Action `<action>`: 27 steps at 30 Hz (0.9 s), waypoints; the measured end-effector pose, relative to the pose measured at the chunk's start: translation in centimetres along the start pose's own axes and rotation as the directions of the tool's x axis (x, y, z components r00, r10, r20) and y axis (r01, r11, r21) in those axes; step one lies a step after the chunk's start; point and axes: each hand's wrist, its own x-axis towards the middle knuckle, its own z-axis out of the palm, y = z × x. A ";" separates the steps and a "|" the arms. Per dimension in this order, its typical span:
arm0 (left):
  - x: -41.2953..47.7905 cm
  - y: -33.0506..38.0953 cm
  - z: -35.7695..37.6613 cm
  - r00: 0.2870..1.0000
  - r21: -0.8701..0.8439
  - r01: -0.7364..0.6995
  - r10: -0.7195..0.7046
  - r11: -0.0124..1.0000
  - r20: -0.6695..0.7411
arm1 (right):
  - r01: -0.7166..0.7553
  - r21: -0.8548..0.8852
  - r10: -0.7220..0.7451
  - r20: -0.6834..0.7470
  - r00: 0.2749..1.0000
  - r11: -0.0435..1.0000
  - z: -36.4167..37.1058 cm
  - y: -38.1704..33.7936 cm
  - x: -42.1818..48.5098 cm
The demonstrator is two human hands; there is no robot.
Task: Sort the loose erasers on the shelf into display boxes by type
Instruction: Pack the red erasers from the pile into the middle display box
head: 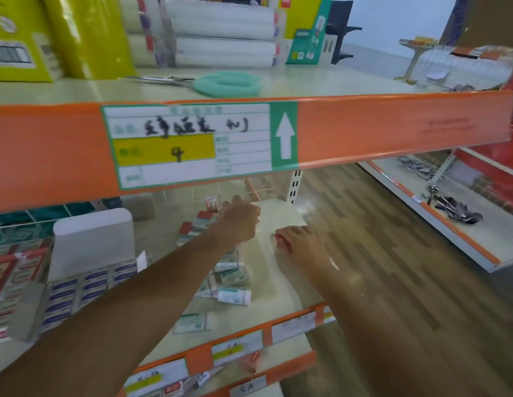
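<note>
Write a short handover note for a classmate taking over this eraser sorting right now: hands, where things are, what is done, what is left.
Left hand: fingers curled over the red-sleeved erasers; whether it holds one is hidden.
Right hand: open, resting on the bare shelf, holding nothing.
Done: the open display box at left holds rows of blue-labelled erasers; a red-labelled box stands beside it.
Left: green-labelled erasers lie loose mid-shelf, one more near the front edge, plus the red-sleeved ones.

Wood-plank floor (378, 239) runs between orange-edged store shelving (392, 124) (pale wall (392, 18) behind).
</note>
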 end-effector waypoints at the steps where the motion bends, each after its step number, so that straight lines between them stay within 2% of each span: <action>1: 0.2 0.1 0.1 1.000 0.012 -0.006 0.006 1.000 0.015 | -0.002 0.024 0.003 -0.036 0.999 1.000 0.2 0.1 -0.1; 6: 0.7 0.3 0.7 1.000 0.018 -0.012 0.012 1.000 0.021 | -0.022 0.029 0.026 -0.148 0.989 0.999 0.7 -0.1 -0.7; 11: 0.5 1.7 1.0 1.000 0.062 -0.019 0.018 0.998 0.021 | -0.015 0.111 0.031 -0.142 0.989 0.994 0.2 0.0 -1.1; 15: 0.2 2.1 0.9 0.996 0.074 -0.001 0.008 0.997 -0.085 | -0.004 0.126 0.018 -0.108 0.994 0.992 -0.1 0.3 -1.2; 22: -1.7 1.0 -0.3 0.985 -0.049 0.027 -0.034 0.998 -0.167 | -0.025 0.149 0.026 -0.006 1.000 0.989 -0.9 -0.2 0.1; 27: -3.8 -1.0 -1.0 0.972 -0.159 0.066 -0.100 0.985 -0.212 | 0.036 0.189 -0.014 -0.116 0.993 0.981 -1.9 -3.4 -0.5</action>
